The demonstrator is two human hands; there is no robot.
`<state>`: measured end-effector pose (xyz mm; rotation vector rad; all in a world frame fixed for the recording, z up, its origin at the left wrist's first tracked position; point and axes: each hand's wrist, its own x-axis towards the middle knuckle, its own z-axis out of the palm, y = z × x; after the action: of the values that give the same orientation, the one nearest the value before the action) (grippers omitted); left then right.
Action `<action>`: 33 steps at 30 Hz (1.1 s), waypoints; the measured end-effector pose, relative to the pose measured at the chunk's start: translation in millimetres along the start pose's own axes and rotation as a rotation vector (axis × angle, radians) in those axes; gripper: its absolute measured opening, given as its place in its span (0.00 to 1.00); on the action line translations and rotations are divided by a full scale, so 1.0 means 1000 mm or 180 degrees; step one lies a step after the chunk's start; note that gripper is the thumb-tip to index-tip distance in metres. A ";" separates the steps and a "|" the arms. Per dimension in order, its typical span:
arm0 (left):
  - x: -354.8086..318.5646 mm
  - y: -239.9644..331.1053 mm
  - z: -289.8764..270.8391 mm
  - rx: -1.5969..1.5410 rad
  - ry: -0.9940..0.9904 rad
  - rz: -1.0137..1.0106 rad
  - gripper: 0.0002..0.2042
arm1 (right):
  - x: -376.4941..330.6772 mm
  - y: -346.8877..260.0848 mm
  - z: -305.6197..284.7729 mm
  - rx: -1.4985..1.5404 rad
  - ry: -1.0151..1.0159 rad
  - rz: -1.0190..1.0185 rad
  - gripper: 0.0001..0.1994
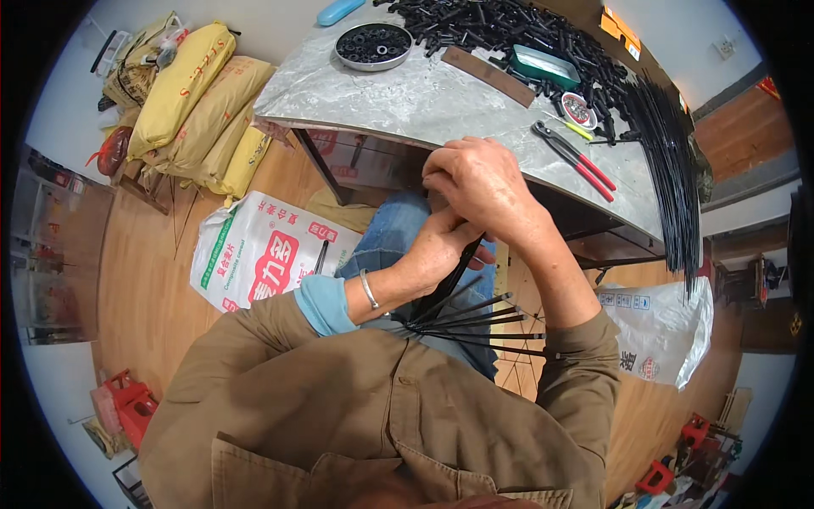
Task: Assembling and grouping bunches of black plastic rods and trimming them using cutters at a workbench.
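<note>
A bundle of thin black ribs (pixel 481 326), like those of an umbrella frame, lies across my lap, its tips fanned out to the right. My left hand (pixel 437 254) is closed around its upper part, with a silver bangle on the wrist. Just above it, near the table's front edge, my right hand (pixel 482 182) is bent over with its fingers pressed together. Whatever those fingers pinch is hidden under the hand.
On the grey marbled table (pixel 381 97) are red-handled pliers (pixel 577 161), a round tin of black rings (pixel 373 47), a brown bar (pixel 487 76), a green tray (pixel 545 66), heaped black parts (pixel 475 24) and long black rods (pixel 674 170). Yellow sacks (pixel 182 93) stand left; a white sack (pixel 271 254) lies below.
</note>
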<state>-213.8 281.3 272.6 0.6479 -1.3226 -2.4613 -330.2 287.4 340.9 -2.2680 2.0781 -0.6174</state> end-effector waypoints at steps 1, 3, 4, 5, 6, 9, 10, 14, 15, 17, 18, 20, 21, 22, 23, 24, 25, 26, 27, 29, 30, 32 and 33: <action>0.001 0.000 -0.002 -0.0009 0.0002 0.0012 0.09 | -0.002 0.000 -0.004 0.0050 -0.0003 0.0127 0.05; 0.001 0.001 -0.004 -0.0067 -0.0005 0.0078 0.09 | -0.006 0.001 -0.013 0.0146 -0.0013 0.0386 0.06; 0.002 0.000 -0.005 -0.0076 -0.0001 0.0077 0.09 | -0.010 0.004 -0.014 0.0146 -0.0023 0.0385 0.06; 0.003 -0.001 -0.007 -0.0034 -0.0065 0.0073 0.11 | -0.015 0.007 -0.016 0.0346 -0.0153 0.0569 0.06; 0.003 -0.002 -0.009 0.0002 -0.0112 0.0074 0.13 | -0.018 0.010 -0.017 0.0552 -0.0294 0.0740 0.07; 0.000 -0.002 -0.014 -0.0256 -0.0164 0.0065 0.15 | -0.035 0.022 -0.019 0.1456 -0.0172 0.1284 0.11; -0.001 0.000 -0.015 -0.0265 -0.0145 0.0077 0.15 | -0.043 0.029 -0.017 0.2137 0.0230 0.1568 0.13; -0.001 0.005 -0.013 -0.0366 -0.0126 0.0020 0.15 | -0.086 0.055 -0.013 0.2305 0.0390 0.2243 0.15; 0.000 0.005 -0.013 -0.0391 -0.0140 0.0006 0.15 | -0.091 0.051 -0.007 0.2604 0.0328 0.2168 0.15; 0.002 0.004 -0.015 -0.0308 -0.0200 0.0021 0.16 | -0.092 0.041 0.003 0.2894 0.0316 0.2071 0.12; 0.002 0.004 -0.017 -0.0233 -0.0249 0.0044 0.16 | -0.090 0.042 0.007 0.2699 0.0230 0.1888 0.09; 0.001 0.003 -0.017 -0.0194 -0.0213 0.0025 0.16 | -0.089 0.035 0.003 0.2456 0.0305 0.1996 0.09; 0.002 0.003 -0.014 -0.0175 -0.0219 -0.0005 0.15 | -0.094 0.036 0.002 0.2369 0.0345 0.1949 0.09; 0.003 0.004 -0.014 -0.0141 -0.0225 0.0071 0.15 | -0.094 0.039 0.004 0.2299 0.0381 0.1840 0.09; 0.003 0.001 -0.014 -0.0183 -0.0205 -0.0030 0.15 | -0.096 0.039 0.004 0.2279 0.0348 0.1810 0.09; 0.004 0.000 -0.016 -0.0220 -0.0190 -0.0114 0.15 | -0.097 0.043 0.005 0.2379 0.0234 0.1913 0.08; 0.002 0.000 -0.016 -0.0157 -0.0158 0.0003 0.15 | -0.096 0.041 0.003 0.2678 0.0302 0.1976 0.08; 0.001 0.003 -0.017 -0.0200 -0.0069 -0.0050 0.13 | -0.094 0.039 0.002 0.2979 0.0364 0.2033 0.10; 0.000 0.004 -0.019 0.0008 -0.0129 0.0078 0.13 | -0.096 0.037 -0.003 0.3152 0.0374 0.2173 0.16; 0.001 0.002 -0.025 0.0248 -0.0225 0.0257 0.13 | -0.116 0.062 0.013 0.3585 -0.0126 0.1953 0.18; 0.003 -0.001 -0.030 0.0728 -0.0278 0.0635 0.14 | -0.123 0.070 0.021 0.3696 -0.0526 0.1798 0.18; 0.009 -0.002 -0.035 0.1227 -0.0281 0.1072 0.14 | -0.120 0.052 0.037 0.4203 -0.1286 0.1443 0.16; 0.011 -0.003 -0.037 0.1306 -0.0248 0.1287 0.15 | -0.115 0.042 0.046 0.4218 -0.1275 0.1419 0.15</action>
<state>-204.5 251.8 249.2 0.3242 -1.8074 -1.9282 -362.4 380.7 255.2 -1.0193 1.2111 -0.9627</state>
